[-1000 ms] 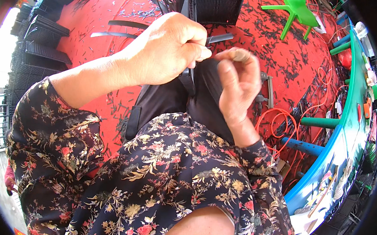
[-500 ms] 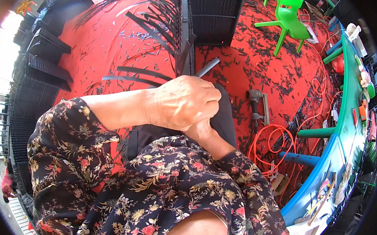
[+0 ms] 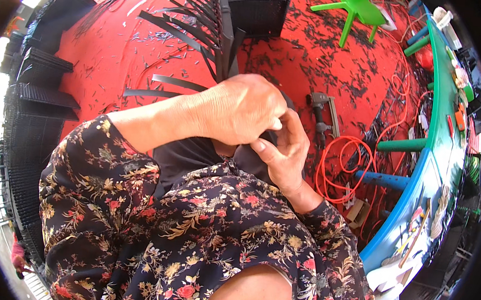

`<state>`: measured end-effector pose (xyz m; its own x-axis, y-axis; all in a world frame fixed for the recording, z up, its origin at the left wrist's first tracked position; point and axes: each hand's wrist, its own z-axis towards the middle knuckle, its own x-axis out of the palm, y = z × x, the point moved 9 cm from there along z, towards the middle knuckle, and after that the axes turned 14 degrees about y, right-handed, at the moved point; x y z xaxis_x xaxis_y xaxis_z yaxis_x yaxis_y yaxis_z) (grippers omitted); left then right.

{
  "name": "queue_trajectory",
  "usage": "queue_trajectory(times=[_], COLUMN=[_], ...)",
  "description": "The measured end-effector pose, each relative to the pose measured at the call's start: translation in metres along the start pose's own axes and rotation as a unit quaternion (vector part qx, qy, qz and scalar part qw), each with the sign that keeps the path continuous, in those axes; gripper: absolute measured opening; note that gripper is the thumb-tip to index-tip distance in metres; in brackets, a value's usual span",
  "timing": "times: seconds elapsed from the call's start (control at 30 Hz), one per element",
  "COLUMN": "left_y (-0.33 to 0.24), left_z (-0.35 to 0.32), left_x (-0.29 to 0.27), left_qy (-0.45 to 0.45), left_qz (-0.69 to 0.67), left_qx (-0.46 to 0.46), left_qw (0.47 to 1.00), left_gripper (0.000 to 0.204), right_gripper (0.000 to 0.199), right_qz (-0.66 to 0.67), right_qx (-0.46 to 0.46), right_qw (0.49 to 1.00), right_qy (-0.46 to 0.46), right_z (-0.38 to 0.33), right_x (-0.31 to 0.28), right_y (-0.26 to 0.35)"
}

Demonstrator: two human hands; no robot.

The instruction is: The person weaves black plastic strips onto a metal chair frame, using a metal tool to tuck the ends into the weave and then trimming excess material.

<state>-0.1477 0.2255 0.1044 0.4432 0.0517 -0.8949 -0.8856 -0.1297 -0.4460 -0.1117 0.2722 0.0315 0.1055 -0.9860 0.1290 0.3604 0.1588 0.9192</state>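
My left hand [image 3: 244, 108] is closed, back of the hand up, above my lap beside the lower end of a narrow black frame edge [image 3: 222, 31]. What its fingers hold is hidden under the hand. Against its fingertips is my right hand [image 3: 287, 156], its fingers curled and the thumb bent in. Anything between the right fingers is too small or covered to make out. Flat black strips [image 3: 181, 82] stick out to the left from the frame, the lowest ones passing behind my left hand and forearm. A dark woven panel [image 3: 257, 9] stands just beyond the frame.
Strip scraps litter the red floor covering [image 3: 136, 48]. On the right lie a pneumatic nail gun [image 3: 322, 119] and a coiled orange hose [image 3: 327, 181]. A green chair [image 3: 357, 7] stands far right. Curved green and blue tables [image 3: 400, 217] carry tools. Black woven pieces [image 3: 43, 100] line the left.
My right hand has come out from beneath the left and shifted right, its curled fingers now showing. The strip end that stuck out past my left hand no longer shows. The view has shifted.
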Motion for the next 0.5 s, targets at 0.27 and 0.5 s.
queue_trajectory(times=[0.27, 0.5], left_y=[0.021, 0.017], left_z=[0.017, 0.021], left_x=[0.000, 0.000], left_qy=[-0.010, -0.030], left_qz=[-0.171, -0.211], left_qx=[-0.088, -0.090], left_qw=[0.981, 0.973], left_gripper=[0.020, 0.020], right_gripper=[0.053, 0.038], right_qz=[-0.003, 0.122], right_qx=[0.063, 0.031], right_qw=[0.998, 0.984], right_qy=[-0.008, -0.129], right_z=[-0.005, -0.005], right_x=[0.000, 0.002], right_y=[-0.017, -0.019])
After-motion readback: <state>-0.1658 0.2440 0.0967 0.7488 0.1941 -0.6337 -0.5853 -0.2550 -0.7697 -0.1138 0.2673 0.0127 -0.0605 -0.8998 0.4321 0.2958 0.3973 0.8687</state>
